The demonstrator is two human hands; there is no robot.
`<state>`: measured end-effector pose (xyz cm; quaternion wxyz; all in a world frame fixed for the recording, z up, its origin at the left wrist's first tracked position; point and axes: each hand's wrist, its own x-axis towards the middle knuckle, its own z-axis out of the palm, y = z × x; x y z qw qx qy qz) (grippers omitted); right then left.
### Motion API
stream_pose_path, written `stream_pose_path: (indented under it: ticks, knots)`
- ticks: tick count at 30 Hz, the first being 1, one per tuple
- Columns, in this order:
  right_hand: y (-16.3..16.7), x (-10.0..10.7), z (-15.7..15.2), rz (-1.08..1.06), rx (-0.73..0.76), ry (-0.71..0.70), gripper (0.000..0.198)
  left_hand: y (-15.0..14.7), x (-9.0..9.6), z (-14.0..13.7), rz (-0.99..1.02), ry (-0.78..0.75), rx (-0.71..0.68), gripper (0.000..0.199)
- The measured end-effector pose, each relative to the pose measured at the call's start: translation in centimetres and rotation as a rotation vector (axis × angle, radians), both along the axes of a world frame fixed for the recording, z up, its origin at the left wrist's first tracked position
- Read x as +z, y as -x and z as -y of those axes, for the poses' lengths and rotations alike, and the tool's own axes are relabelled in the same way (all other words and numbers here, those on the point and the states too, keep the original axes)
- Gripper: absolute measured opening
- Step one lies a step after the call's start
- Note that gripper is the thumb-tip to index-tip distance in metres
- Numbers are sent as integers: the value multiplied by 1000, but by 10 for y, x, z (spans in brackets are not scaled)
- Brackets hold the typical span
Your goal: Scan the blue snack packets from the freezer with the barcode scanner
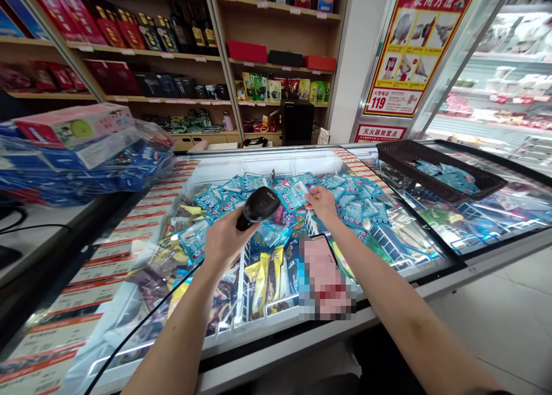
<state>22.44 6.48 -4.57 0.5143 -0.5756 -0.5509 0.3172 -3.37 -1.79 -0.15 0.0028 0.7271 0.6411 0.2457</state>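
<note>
My left hand (225,234) is wrapped round the grip of a black barcode scanner (260,205), whose cable trails down to the lower left. Between the thumb and fingers of my right hand (321,202) is a small blue packet (295,194) with a white label facing up. The scanner's head is close to the left side of this packet. Many similar blue packets (364,202) lie spread over the glass top of the chest freezer (276,357), on both sides of my hands. A phone (325,271) lies on the glass near the front edge, blurred out.
A dark basket (487,182) with more blue packets stands on the freezer at the right. Plastic-wrapped boxes (86,159) are stacked at the left. Price labels (92,274) line the freezer's left side. Shelves of goods (172,50) stand behind, with a red poster (420,50) beside them.
</note>
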Motion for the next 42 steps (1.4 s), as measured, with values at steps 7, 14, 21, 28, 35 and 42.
stream_pose_path:
  ticks: [7,14,21,28,35,42]
  knots:
    - [-25,-10,10,267,-169,-64,20,-19,1,0,-52,-15,-27,46]
    - [-29,3,11,104,-183,-132,21,-32,13,-10,14,78,-37,54]
    - [-23,-1,7,-157,-50,-149,21,-50,11,-21,99,28,-59,57]
    - [-21,-4,4,-153,-3,-140,25,-54,-2,-29,115,47,-73,56]
    - [-16,-4,6,-169,69,-118,24,-51,-2,-34,145,-5,-75,56]
    - [-8,-9,4,-204,143,-121,23,-53,0,-28,115,4,-102,54]
